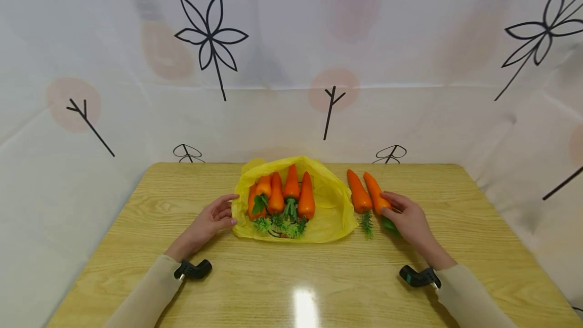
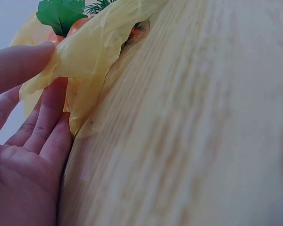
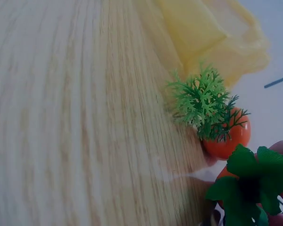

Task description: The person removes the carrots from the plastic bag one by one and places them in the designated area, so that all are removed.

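Note:
A yellow plastic bag (image 1: 334,221) lies on the table with its mouth toward me, and several orange carrots (image 1: 306,199) with green tops rest in it. My left hand (image 1: 213,221) holds the left edge of the bag's mouth; in the left wrist view the thumb (image 2: 19,66) lies over the film and the fingers are behind it. To the right of the bag lie two carrots side by side. My right hand (image 1: 410,219) grips the outer carrot (image 1: 375,191) near its leafy end. The inner carrot (image 1: 359,194) lies between it and the bag, its feathery top (image 3: 203,101) toward me.
The wooden table (image 1: 255,282) reaches back to a pale cloth backdrop (image 1: 273,115) with black plant drawings. Each wrist wears a black camera mount (image 1: 193,270). A bright light reflection shows on the table's front part.

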### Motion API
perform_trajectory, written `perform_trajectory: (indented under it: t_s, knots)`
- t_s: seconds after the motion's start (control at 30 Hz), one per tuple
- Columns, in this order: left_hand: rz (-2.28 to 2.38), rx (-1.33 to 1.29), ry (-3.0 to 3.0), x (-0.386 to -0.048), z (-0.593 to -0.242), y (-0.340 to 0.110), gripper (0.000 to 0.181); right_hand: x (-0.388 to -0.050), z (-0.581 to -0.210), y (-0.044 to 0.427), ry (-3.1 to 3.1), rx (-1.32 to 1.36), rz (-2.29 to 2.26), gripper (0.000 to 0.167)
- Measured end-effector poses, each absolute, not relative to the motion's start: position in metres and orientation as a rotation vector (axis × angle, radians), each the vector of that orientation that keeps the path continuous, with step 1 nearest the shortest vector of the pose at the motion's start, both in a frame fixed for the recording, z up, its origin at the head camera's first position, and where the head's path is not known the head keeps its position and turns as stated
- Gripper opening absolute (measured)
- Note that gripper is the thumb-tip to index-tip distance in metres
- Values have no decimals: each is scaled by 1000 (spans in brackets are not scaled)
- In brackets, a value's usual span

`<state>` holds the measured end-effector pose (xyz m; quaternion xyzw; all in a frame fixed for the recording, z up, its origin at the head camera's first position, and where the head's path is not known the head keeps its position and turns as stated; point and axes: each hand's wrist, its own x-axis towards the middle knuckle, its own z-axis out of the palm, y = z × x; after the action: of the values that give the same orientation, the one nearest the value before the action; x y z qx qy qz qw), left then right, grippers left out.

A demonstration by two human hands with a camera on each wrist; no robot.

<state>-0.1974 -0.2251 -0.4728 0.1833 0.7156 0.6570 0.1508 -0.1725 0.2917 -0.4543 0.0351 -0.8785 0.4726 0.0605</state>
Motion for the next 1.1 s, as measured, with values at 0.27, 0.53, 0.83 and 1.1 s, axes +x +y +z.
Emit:
perform_trajectory:
  t_s: [0.27,0.53,0.83,1.1]
  knots:
    - [1888,517,2049,-198,-475,-225,66,-176,-454,291,-2679,93,1427,49]
    - [1886,518,2044,-198,-473,-225,67,-174,-453,292,-2626,91,1525,51]
    - [1885,546,2048,-199,-473,-225,66,-172,-445,292,-2599,131,1524,50]
    - [1876,514,2051,-197,-472,-226,66,-168,-435,285,-2583,188,1448,46]
